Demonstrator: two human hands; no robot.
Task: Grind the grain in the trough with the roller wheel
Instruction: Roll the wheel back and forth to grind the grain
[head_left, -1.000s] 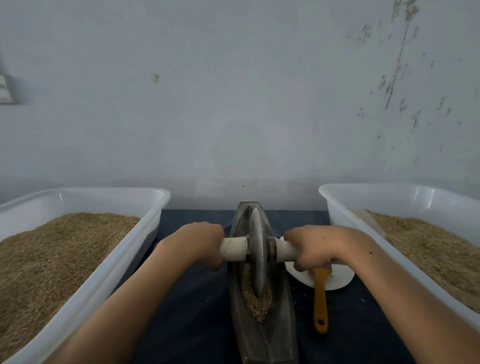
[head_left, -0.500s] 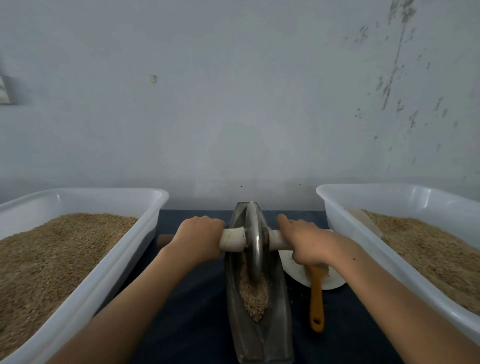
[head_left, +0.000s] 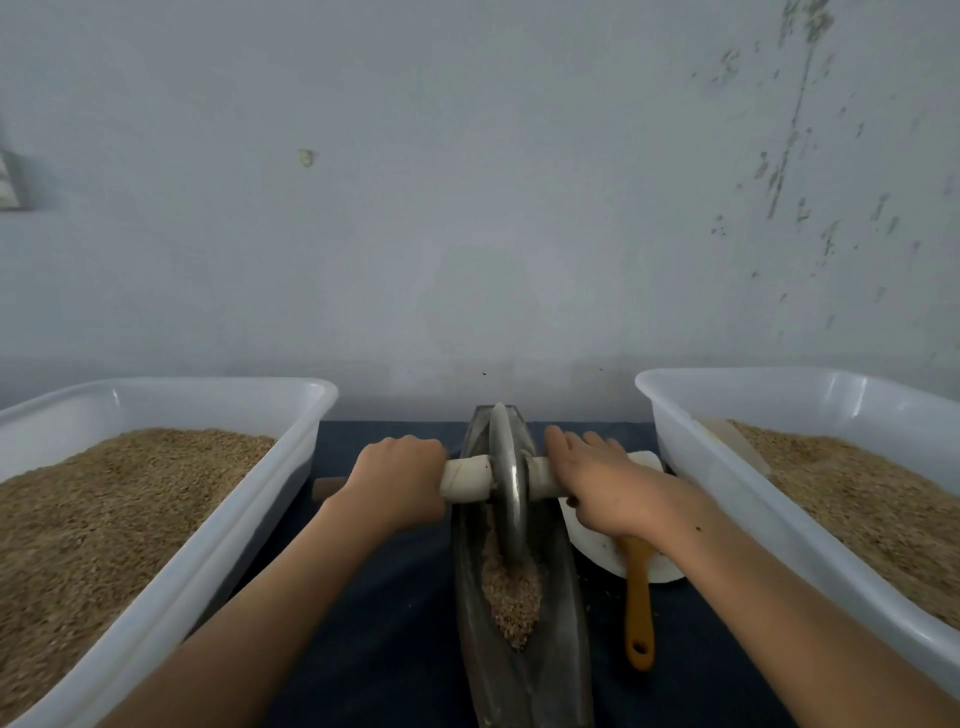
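A dark, boat-shaped metal trough (head_left: 519, 675) lies lengthwise in front of me on a dark cloth. A metal roller wheel (head_left: 511, 483) stands upright in its far half. Crushed brown grain (head_left: 511, 597) is heaped in the groove just behind the wheel. The wheel's axle is wrapped in white (head_left: 465, 478) on both sides. My left hand (head_left: 397, 480) grips the left part of the axle with curled fingers. On the right part, my right hand (head_left: 602, 483) presses down with its palm, fingers stretched forward.
Two white plastic tubs of brown grain flank the trough, one on the left (head_left: 223, 545) and one on the right (head_left: 727, 488). A white plate (head_left: 597, 551) and an orange-handled tool (head_left: 638, 613) lie between the trough and the right tub. A grey wall stands close behind.
The wheel has rolled away from me toward the trough's far end, uncovering more grain. My right hand went from a curled grip to fingers stretched over the axle.
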